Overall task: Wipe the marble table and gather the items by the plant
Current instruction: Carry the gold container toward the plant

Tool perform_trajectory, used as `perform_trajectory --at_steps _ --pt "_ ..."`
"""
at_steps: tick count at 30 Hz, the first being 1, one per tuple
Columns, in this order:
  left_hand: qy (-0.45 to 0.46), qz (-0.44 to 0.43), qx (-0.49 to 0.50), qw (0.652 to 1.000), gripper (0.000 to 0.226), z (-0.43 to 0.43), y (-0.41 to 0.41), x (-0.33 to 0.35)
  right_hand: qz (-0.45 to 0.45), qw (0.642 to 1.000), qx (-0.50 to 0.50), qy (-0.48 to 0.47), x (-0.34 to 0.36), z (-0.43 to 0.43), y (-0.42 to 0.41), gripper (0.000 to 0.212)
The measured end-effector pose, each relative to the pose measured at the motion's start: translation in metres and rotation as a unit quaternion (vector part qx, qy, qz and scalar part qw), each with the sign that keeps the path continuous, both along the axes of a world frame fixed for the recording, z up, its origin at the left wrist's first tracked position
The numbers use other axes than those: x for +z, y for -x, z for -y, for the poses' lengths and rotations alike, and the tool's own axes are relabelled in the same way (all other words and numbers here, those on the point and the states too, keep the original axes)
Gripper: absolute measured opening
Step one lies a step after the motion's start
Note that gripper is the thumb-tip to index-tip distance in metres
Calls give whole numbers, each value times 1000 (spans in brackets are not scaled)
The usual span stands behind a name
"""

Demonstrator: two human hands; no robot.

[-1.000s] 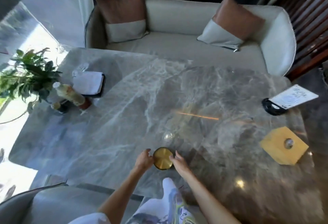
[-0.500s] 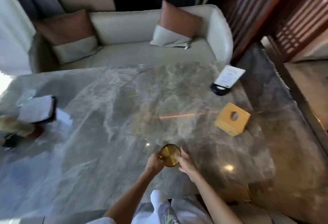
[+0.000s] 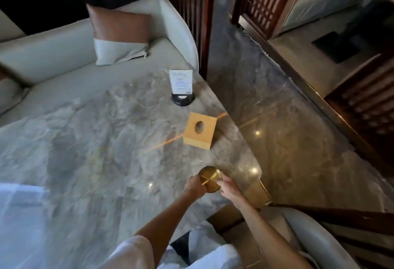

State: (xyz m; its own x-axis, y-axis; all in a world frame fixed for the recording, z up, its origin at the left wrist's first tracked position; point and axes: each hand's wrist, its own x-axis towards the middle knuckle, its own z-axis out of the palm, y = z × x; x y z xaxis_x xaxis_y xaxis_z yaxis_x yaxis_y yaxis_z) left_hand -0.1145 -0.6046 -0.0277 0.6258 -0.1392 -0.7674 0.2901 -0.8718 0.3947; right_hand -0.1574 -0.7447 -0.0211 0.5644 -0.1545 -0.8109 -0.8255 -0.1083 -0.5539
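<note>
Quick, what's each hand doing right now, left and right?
Left hand: grips the gold round container on its left side.
Right hand: holds the same container from the right.

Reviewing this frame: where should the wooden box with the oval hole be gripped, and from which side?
Probably across two opposite flat side walls of the wooden box, reaching down from above. It sits flat on the marble table with its visible sides free, and its top has only an oval hole, no handle.

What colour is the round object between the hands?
The round object is shiny gold; head view.
</note>
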Motion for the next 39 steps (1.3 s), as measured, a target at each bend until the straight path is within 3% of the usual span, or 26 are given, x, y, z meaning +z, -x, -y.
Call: perform_trajectory --at_steps 6,8,10,12,14,19,25,32,39 --pt "19 -9 16 1000 30 -2 -4 -16 -11 1000 5 -10 6 2 -1 59" --pt "33 6 6 999 36 -7 -8 15 5 999 47 27 17 0 -5 65" --pt "45 34 -7 998 45 -20 -13 40 27 983 128 126 31 -5 -10 65" --pt "22 53 -11 998 49 -45 -20 56 64 943 215 245 48 -18 -21 65" --pt "-31 90 -6 995 49 -80 -27 77 138 897 288 306 63 -43 -41 63" --pt "-121 197 76 970 46 -212 -35 126 309 797 413 313 102 -157 -96 61" --pt "-174 240 237 925 45 -422 6 143 358 731 521 259 104 -352 -102 68" --pt "-159 206 322 910 39 -624 73 133 325 710 580 234 88 -543 -42 68" --pt "-105 205 317 920 42 -726 90 132 313 717 585 215 107 -659 -29 66"
